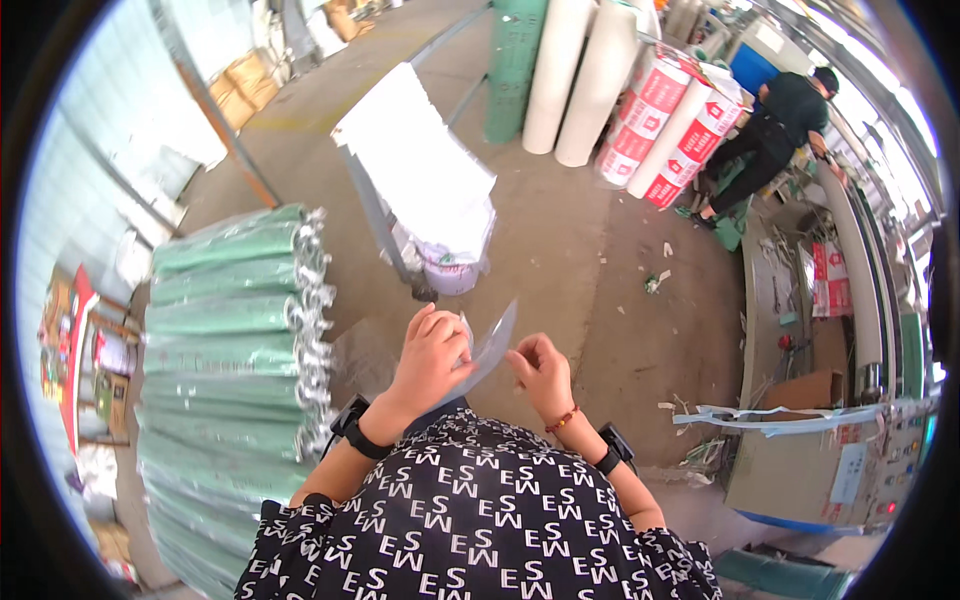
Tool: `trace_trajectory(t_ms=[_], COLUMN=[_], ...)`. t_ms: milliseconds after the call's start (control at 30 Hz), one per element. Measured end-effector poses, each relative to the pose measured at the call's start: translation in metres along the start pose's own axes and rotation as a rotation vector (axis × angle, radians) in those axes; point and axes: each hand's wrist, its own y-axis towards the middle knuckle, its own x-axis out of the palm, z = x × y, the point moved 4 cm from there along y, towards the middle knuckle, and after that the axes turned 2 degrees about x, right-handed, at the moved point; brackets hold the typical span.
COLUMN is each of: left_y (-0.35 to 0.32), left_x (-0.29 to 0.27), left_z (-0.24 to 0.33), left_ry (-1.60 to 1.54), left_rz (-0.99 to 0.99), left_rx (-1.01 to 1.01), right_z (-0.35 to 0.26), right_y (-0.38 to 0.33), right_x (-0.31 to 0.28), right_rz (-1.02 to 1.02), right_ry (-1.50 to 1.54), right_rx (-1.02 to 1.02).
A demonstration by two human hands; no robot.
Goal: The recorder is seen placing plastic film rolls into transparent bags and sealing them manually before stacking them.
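Observation:
In front of my body, my left hand [432, 352] is closed around a piece of clear plastic film [490, 350]. The film curves upward to a pointed tip and hangs down toward my waist. Just right of its edge, my right hand [543, 375] has curled fingers, with thumb and forefinger pressed close together. Whether anything thin is pinched there is too small to tell. Both wrists carry black straps, and a beaded bracelet [563, 419] circles the right one.
Green plastic-wrapped rolls [225, 370] are stacked at left. Ahead, white sheeting [420, 150] drapes a metal frame above a pale bucket [450, 275]. Upright rolls [590, 90] stand beyond. At right is a machine [820, 470] with a control panel; a person [785, 130] bends farther back.

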Motion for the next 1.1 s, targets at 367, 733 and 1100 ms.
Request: trace_trajectory(t_ms=[367, 733, 1100], left_y=[0.101, 0.119, 0.167], left_x=[0.020, 0.080, 0.091], left_z=[-0.112, -0.200, -0.196], left_ry=[-0.378, -1.640, -1.716], left_rz=[-0.291, -0.252, -0.117], left_rx=[0.104, -0.933, -1.056], right_z=[0.006, 0.000, 0.025], right_y=[0.109, 0.140, 0.092], right_x=[0.077, 0.055, 0.001], right_rz=[-0.123, 0.276, 0.319], right_ry=[1.047, 1.417, 1.395], right_rx=[0.465, 0.195, 0.241])
